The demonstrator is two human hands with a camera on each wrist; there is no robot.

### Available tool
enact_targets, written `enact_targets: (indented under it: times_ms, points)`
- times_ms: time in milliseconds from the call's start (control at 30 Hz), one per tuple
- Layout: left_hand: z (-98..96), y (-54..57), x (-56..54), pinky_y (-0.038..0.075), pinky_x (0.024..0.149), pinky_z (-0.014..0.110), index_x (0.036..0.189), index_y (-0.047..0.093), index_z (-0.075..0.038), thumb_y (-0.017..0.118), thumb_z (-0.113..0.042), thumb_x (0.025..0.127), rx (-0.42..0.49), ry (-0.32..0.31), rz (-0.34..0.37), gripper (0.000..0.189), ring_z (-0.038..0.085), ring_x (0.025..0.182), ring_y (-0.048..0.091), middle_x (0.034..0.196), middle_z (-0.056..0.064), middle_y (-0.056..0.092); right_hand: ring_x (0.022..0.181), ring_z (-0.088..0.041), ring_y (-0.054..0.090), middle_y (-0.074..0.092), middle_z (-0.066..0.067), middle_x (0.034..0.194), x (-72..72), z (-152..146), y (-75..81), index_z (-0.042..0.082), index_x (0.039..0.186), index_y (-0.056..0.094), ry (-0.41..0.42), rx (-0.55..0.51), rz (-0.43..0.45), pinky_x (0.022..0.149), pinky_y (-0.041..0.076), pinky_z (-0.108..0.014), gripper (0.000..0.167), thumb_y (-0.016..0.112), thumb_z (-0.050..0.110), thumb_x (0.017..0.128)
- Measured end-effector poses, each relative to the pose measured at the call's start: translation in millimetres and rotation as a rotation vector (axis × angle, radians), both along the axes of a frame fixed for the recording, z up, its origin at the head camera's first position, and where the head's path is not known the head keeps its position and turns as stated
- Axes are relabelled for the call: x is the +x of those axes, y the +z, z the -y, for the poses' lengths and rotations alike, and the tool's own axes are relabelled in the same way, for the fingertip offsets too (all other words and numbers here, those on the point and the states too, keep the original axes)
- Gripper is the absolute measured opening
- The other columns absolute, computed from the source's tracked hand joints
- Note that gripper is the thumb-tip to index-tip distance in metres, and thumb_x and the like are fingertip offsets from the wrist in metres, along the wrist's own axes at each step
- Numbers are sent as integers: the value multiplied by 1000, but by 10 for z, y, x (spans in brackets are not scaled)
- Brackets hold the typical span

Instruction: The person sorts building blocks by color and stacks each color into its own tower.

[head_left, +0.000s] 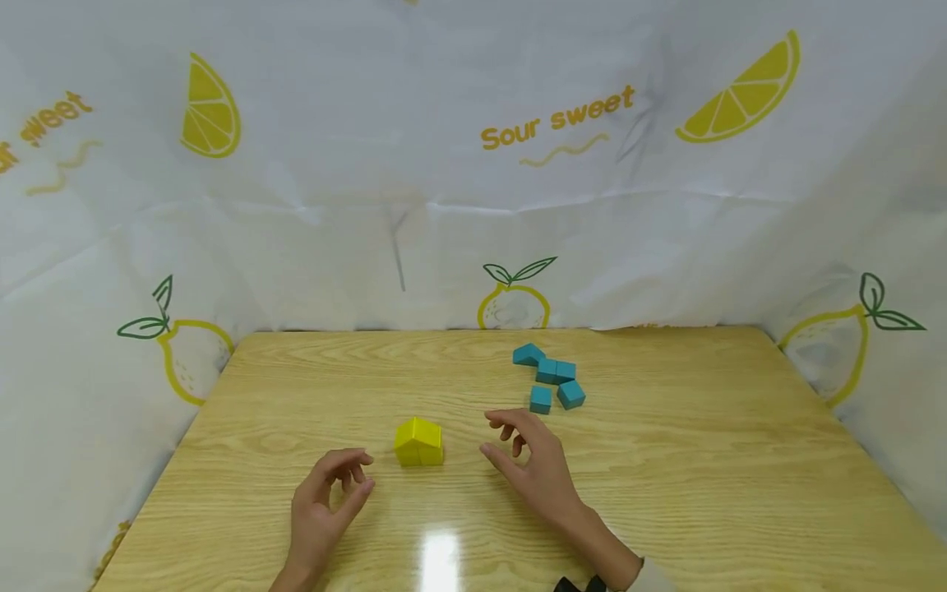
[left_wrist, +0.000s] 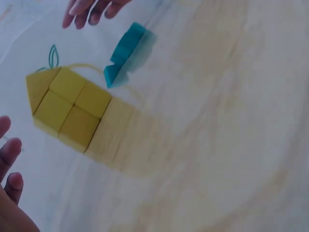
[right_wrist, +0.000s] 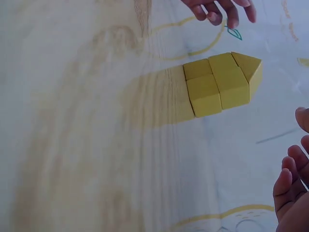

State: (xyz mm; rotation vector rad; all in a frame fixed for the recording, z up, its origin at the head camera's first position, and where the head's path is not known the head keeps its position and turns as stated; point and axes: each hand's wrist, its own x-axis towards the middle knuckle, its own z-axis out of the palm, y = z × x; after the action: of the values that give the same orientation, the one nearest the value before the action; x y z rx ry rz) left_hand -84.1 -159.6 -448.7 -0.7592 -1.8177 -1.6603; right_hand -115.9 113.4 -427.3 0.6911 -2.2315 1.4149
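Note:
Between the two hands stands a small house shape of yellow blocks [head_left: 418, 444]. Both wrist views show it as stacked cubes [left_wrist: 72, 104] under a wedge-shaped roof block [right_wrist: 247, 67]. To its left, my left hand [head_left: 318, 510] hovers with fingers loosely bent, thumb apart from them, and holds nothing. My right hand [head_left: 536, 473] is on the other side, likewise relaxed and holding nothing. A gap shows between each hand and the yellow blocks. Just beyond the right hand lie several teal blocks, among them a cube [head_left: 541, 400] and a notched piece [head_left: 528, 354].
The wooden table [head_left: 703, 460] carries the blocks. A white sheet [head_left: 355, 271] printed with lemons and lettering hangs behind it and along both sides. At the bottom edge, near the right sleeve [head_left: 651, 577], a black object [head_left: 580, 585] partly shows.

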Motion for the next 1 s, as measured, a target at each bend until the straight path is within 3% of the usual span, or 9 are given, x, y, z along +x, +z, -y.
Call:
enact_targets:
  times_ms: [133, 233, 367, 533, 767, 1000]
  points:
    - [-168, -40, 67, 35, 58, 29, 107, 56, 16, 64, 24, 74, 41, -84, -80, 35, 18, 72, 49, 95, 19, 61, 78, -26, 54, 62, -5, 100, 68, -117, 74, 5, 112, 64, -29, -24, 37, 58, 47, -32, 34, 73, -5, 80]
    - [-308, -93, 98, 34, 54, 29, 107, 57, 15, 66, 20, 76, 41, -150, -144, 33, 19, 70, 49, 95, 17, 61, 80, -20, 54, 62, -2, 99, 56, -232, -48, 9, 110, 65, -49, -28, 73, 59, 47, -27, 29, 72, 0, 83]
    - [-496, -142, 134, 34, 50, 28, 108, 57, 11, 68, 16, 76, 17, -216, -171, 34, 20, 68, 49, 95, 16, 61, 81, -13, 55, 63, -5, 100, 25, -393, -266, 10, 112, 65, -75, -41, 141, 62, 48, -24, 26, 71, 7, 87]
    - [-726, -141, 165, 39, 49, 28, 111, 57, 6, 69, 16, 75, -61, -252, -127, 40, 19, 67, 50, 93, 15, 60, 81, -14, 55, 62, -7, 101, 4, -552, -382, 8, 114, 64, -144, -87, 242, 65, 48, -24, 28, 71, 15, 88]
    - [-996, -62, 218, 43, 52, 28, 116, 58, -6, 70, 17, 75, -187, -248, 64, 49, 23, 69, 53, 95, 13, 61, 80, -14, 56, 63, -6, 102, -107, -653, -484, 8, 117, 63, -206, -77, 235, 66, 49, -23, 32, 72, 11, 86]
    - [-1208, -18, 100, 44, 52, 30, 115, 57, -8, 71, 13, 76, -223, -214, 70, 46, 25, 69, 52, 96, 10, 61, 74, -17, 59, 63, -10, 106, -238, -705, -555, 7, 119, 62, -219, -66, 186, 58, 49, -25, 38, 74, 5, 83]
